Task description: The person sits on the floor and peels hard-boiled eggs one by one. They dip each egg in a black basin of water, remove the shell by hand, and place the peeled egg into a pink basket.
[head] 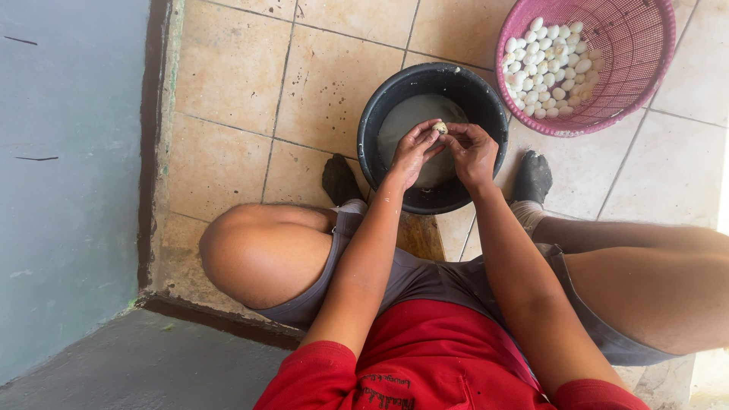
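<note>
Pinching a small egg (440, 127) between both hands, left hand (411, 151) and right hand (471, 149), you kept it over the black basin (372, 121) so bits fell in.

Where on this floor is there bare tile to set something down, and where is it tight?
Bare tile lies left of the black bucket, running to the grey wall, and above it toward the pink basket of small white eggs. It is tight at the bucket: both hands, left hand and right hand, share one egg, with feet either side.
</note>
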